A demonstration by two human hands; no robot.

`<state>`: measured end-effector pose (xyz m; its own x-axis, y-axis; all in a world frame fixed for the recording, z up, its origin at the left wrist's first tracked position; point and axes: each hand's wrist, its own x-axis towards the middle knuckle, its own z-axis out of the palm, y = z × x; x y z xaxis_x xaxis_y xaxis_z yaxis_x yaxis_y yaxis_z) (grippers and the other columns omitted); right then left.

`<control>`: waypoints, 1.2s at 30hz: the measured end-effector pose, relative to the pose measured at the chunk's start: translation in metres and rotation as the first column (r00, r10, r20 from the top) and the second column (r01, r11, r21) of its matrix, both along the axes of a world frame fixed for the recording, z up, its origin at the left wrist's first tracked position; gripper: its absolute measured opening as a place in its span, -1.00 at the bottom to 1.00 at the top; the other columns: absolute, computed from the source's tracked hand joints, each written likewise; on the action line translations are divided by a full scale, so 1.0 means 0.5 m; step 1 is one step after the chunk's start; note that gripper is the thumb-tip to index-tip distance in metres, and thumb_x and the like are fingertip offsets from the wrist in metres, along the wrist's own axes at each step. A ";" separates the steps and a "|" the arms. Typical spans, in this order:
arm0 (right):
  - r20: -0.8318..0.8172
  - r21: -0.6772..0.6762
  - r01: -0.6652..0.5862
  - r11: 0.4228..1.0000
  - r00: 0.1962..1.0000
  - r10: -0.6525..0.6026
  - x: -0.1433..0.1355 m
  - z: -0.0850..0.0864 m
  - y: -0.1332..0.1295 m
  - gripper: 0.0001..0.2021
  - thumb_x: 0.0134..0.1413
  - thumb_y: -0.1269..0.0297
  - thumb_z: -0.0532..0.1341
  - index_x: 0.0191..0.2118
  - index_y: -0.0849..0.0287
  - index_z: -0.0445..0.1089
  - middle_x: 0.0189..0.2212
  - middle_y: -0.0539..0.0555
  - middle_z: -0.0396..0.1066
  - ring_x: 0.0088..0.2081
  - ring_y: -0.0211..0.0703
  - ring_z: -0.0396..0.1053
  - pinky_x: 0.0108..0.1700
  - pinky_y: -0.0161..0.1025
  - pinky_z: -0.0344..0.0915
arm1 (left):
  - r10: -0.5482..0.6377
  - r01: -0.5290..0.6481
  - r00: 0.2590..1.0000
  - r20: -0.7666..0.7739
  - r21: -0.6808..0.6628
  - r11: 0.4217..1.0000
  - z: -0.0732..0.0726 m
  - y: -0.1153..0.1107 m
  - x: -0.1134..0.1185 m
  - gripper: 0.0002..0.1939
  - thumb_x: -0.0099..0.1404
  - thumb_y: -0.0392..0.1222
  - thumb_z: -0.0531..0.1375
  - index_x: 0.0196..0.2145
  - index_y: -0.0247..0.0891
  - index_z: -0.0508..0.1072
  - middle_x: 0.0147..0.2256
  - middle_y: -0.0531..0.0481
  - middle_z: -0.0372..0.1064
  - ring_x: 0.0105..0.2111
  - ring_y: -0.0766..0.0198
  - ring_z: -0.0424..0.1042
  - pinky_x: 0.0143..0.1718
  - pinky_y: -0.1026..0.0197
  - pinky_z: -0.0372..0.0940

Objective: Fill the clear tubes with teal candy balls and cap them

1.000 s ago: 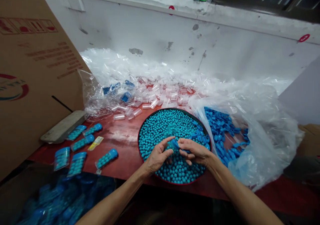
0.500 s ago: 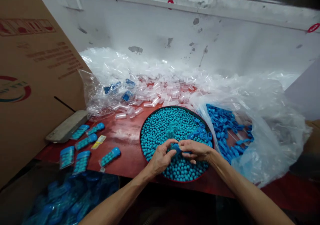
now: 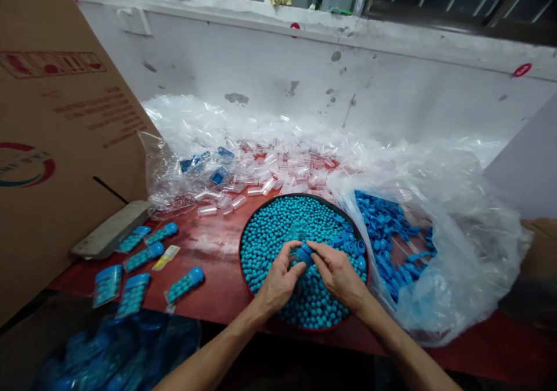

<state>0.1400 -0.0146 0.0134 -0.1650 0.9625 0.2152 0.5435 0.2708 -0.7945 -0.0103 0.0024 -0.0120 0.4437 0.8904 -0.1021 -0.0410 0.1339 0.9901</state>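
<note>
Over a round tray (image 3: pixel 241 252) of turquoise balls (image 3: pixel 278 223), my two hands meet at a small clear container with a blue cap (image 3: pixel 304 254). My left hand (image 3: pixel 278 275) grips its left side between thumb and fingers. From the right, my right hand (image 3: pixel 342 272) has its fingertips closed on the blue cap. Loose blue caps (image 3: pixel 348 239) lie on the balls at the tray's right side. The container's lower part is mostly hidden by my fingers.
Filled containers (image 3: pixel 185 283) lie left on the red table (image 3: pixel 217 292), near a grey block (image 3: pixel 111 231). Clear empty containers (image 3: pixel 270 185) are piled behind. A plastic bag (image 3: pixel 452 263) with blue caps is right, a cardboard box (image 3: pixel 87 147) left, more filled packs (image 3: pixel 108 350) lower left.
The view has tilted up slightly. My right hand has turned, its fingers now pointing up and left onto the blue cap, which shows more clearly between both hands.
</note>
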 end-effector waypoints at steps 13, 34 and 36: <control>0.173 0.062 -0.026 0.998 0.985 0.015 -0.039 -0.021 -0.037 -0.31 -0.26 0.33 0.22 0.07 0.25 -0.04 -0.11 0.20 0.20 -0.14 -0.06 0.28 -0.15 -0.16 0.27 | 0.024 0.008 0.971 0.239 -0.129 0.992 0.022 -0.025 0.013 -0.58 0.10 -0.12 0.14 -0.09 -0.25 0.15 -0.38 0.06 0.26 -0.41 0.39 0.26 -0.31 0.33 0.17; -0.404 -0.126 0.138 0.982 0.897 -0.178 -0.027 -0.029 -0.028 -0.82 0.02 0.24 0.10 -0.26 0.17 0.32 -0.38 0.03 0.38 -0.32 -0.21 0.35 -0.26 -0.28 0.31 | -0.109 0.111 0.993 0.050 -0.043 0.993 0.018 -0.031 -0.011 -0.55 0.18 -0.11 0.04 0.03 -0.16 0.07 -0.58 0.19 0.01 -0.69 0.52 0.07 -0.70 0.45 0.09; -0.347 -0.098 0.125 0.987 0.925 -0.152 -0.026 -0.029 -0.030 -0.82 0.02 0.24 0.09 -0.29 0.18 0.35 -0.38 0.04 0.40 -0.33 -0.20 0.35 -0.26 -0.27 0.31 | -0.099 0.102 0.993 0.059 -0.052 0.993 0.011 -0.033 -0.009 -0.58 0.19 -0.10 0.02 0.00 -0.18 0.08 -0.61 0.19 0.04 -0.72 0.50 0.12 -0.71 0.44 0.08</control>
<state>0.1270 -0.0296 -0.0012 0.0450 0.9854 0.1640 0.2526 0.1476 -0.9562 -0.0148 -0.0141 -0.0063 0.5371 0.8346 -0.1223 -0.0798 0.1946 0.9776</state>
